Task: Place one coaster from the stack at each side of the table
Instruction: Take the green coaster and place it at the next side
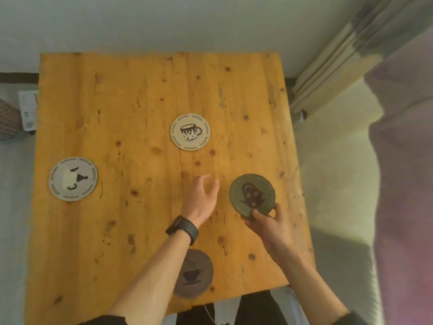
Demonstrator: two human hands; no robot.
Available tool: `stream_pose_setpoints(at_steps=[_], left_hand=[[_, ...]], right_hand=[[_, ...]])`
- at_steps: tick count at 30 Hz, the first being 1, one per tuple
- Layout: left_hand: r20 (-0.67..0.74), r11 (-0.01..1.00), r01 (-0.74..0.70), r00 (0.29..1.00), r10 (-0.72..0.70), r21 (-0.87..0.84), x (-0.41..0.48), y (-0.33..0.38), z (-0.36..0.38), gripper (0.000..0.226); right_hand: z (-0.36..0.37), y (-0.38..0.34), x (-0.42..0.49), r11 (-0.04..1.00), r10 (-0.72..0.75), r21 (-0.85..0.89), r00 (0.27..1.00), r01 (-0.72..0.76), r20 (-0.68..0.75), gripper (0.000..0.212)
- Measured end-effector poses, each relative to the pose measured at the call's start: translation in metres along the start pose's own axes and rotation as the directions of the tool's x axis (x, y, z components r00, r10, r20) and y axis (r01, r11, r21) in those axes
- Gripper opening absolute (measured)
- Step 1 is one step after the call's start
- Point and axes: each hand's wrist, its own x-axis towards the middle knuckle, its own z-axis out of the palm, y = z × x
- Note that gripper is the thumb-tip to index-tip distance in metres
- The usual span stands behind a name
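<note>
1. Holding dark green coaster (pixel 251 195) in right hand (pixel 269 227), above the bench (pixel 105 254) toward its right edge; not yet set down.
2. Risk, as judged: grip only at the coaster's near rim, so could tip or slip out on lowering; bench right edge close, so a drop too far out could go over onto the floor.
3. Second risk: could end up too near the bench middle to count as the right side if released here.
4. Right hand: thumb on top, fingers under, pinching the coaster's near rim; coaster tilted, apparently clear of the bench surface.
5. Left hand (pixel 201 200): spread loosely, fingers relaxed, holding nothing, hovering over the bench centre; black watch (pixel 184 228) on wrist.
6. Other coasters relative to the bench: white mug coaster (pixel 190 132) near centre, toward far side; white cup coaster (pixel 73 178) at left edge; brown steaming-cup coaster (pixel 194 273) at near edge, partly under the left forearm.
7. No stack visible.
</note>
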Motion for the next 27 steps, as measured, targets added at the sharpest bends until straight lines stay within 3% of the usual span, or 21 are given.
stream_pose_setpoints(at_steps=[1,3,5,10,13,18,22,27], left_hand=[[0.098,0.992,0.065,0.994,-0.055,-0.104,-0.016,0.011,0.018,0.050],[0.247,0.975,0.167,0.961,-0.127,-0.148,-0.044,0.022,0.058,0.041],[0.291,0.966,0.212,0.943,-0.162,-0.150,-0.065,0.027,0.095,0.026],[0.251,0.931,0.278,0.943,-0.218,-0.235,-0.104,0.048,0.156,0.024],[0.195,0.926,0.278,0.953,-0.232,-0.254,-0.122,0.064,0.189,0.026],[0.139,0.932,0.293,0.953,-0.268,-0.214,-0.144,0.073,0.238,0.029],[0.105,0.898,0.364,0.932,-0.348,-0.249,-0.157,0.072,0.262,0.026],[0.062,0.843,0.402,0.911,-0.409,-0.357,-0.146,0.073,0.267,0.023]], right_hand=[[-0.018,0.003,-0.010,0.999,0.023,0.023,1.000,-0.024,0.010,0.029],[-0.055,0.006,-0.026,0.999,0.038,0.020,0.999,-0.039,0.032,0.034],[-0.091,0.007,-0.032,0.999,0.037,-0.006,0.999,-0.037,0.030,0.038],[-0.179,0.008,-0.024,0.990,0.103,-0.093,0.995,-0.104,-0.019,0.024],[-0.234,-0.003,-0.011,0.988,0.105,-0.121,0.993,-0.099,0.049,0.024],[-0.302,-0.022,0.011,0.945,0.126,-0.323,0.975,-0.061,0.185,0.022],[-0.321,-0.034,0.023,0.867,0.121,-0.499,0.970,0.000,0.210,0.016],[-0.304,-0.049,0.044,0.822,0.117,-0.568,0.964,0.040,0.237,0.027]])
